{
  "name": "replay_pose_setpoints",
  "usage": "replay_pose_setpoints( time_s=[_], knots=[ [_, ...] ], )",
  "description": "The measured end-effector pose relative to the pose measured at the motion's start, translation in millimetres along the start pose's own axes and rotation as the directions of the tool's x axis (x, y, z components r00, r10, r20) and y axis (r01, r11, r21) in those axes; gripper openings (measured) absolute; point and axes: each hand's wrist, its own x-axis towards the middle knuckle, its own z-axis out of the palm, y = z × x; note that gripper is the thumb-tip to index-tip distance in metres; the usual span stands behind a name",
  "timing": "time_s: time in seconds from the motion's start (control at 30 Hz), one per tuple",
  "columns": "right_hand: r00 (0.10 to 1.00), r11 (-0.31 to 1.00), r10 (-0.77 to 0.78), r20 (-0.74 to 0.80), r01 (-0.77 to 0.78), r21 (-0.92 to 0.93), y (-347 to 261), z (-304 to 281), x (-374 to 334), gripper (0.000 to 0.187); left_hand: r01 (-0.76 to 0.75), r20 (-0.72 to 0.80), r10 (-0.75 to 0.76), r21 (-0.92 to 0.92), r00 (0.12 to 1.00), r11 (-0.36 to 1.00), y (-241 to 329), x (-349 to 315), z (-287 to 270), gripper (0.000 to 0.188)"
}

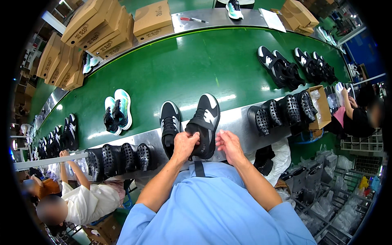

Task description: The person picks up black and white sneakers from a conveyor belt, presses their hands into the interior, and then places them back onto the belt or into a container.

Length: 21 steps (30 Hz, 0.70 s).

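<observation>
In front of me, at the near edge of the green work surface, lies a black sneaker (209,118) with a white-grey toe and a strap across its top. My left hand (186,145) pinches this shoe at its collar, on the left side of the opening. Just right of the same shoe, my right hand (229,146) has loosely bent fingers apart, with nothing visible in them; whether a fingertip touches the sole edge I cannot tell. A matching black sneaker (169,120) rests to the left, its heel partly behind my left hand.
Studded black shoe forms (109,160) line the metal edge at left; more forms (290,110) stand at right beside an open carton (322,107). A white-teal pair (121,108) and black pairs (281,67) lie on the green surface. Cardboard boxes (153,18) are stacked beyond. Co-workers sit at both sides.
</observation>
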Motion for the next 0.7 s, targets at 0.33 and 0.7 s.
replay_pose_setpoints(
  time_s=[0.33, 0.7],
  knots=[
    [1.000, 0.997, 0.014, -0.014, -0.015, -0.072, -6.2, 20.6, 14.9, 0.022, 0.013, -0.085, -0.017, -0.046, 0.996, 0.999, -27.3, -4.5, 11.1, 0.033],
    [0.997, 0.984, -0.005, -0.076, -0.009, -0.180, 35.7, 17.7, 21.0, 0.025, 0.022, -0.128, -0.025, -0.019, 0.991, 1.000, -20.8, -13.0, 16.5, 0.035]
  ],
)
